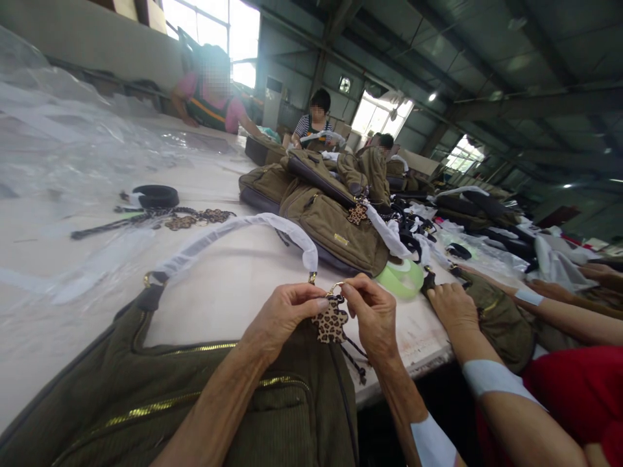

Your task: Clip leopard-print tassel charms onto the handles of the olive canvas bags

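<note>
An olive-green corduroy bag with gold-toned zips (282, 421) lies nearest, on a white tabletop (219, 279). Above its right side, the left hand (287, 311) pinches the top of a leopard-print, bear-shaped charm (331, 324); the right hand (374, 311), fingertips closed, grips a thin gold-coloured metal clasp (335, 286) at the charm's top. Dark braided cords (357, 370) hang beside the charm. The bag's white-wrapped arched handle (253, 220) rises behind, its right end just beside the left hand. To the right, a co-worker's hand (452, 308) rests on another olive bag (501, 311). Beyond sit a translucent green tape roll (409, 279), a heap of olive bags (335, 227) and, farther off, a pink-sleeved person (237, 115).
</note>
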